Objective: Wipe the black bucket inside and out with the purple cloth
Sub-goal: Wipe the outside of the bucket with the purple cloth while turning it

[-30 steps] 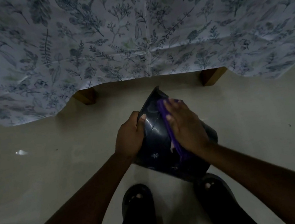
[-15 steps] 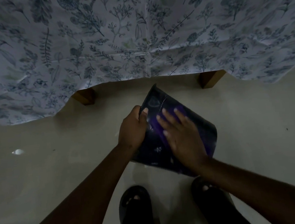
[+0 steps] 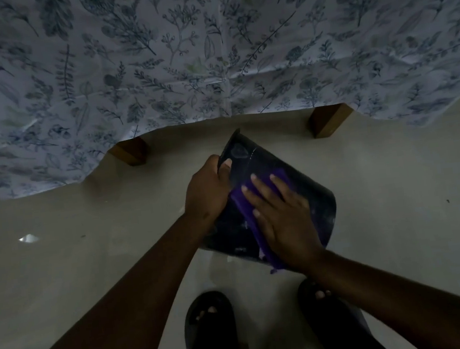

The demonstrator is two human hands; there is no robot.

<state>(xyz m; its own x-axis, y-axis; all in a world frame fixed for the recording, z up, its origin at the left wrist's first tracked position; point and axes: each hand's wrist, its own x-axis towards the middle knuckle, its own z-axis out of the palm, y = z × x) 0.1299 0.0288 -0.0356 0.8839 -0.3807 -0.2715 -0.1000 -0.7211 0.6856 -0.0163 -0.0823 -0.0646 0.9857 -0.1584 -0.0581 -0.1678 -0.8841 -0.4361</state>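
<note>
The black bucket (image 3: pixel 305 182) is held tilted above the floor, its outer wall facing me and its rim pointing up and left toward the table. My left hand (image 3: pixel 205 192) grips the rim, thumb over the edge. My right hand (image 3: pixel 283 220) lies flat on the wall, fingers spread, and presses the purple cloth (image 3: pixel 244 207) against it. The cloth shows along the left of my palm, above my fingertips and as a strip below my wrist. The bucket's inside is hidden.
A table draped in a white cloth with blue leaf print (image 3: pixel 207 46) fills the top, with two wooden legs (image 3: pixel 130 151) (image 3: pixel 329 121) on the pale tiled floor (image 3: pixel 87 250). My feet in dark sandals (image 3: pixel 209 322) stand directly below the bucket.
My right hand has slid the cloth over the bucket's wall, first up and left, then back down and right. The left hand keeps its grip on the rim.
</note>
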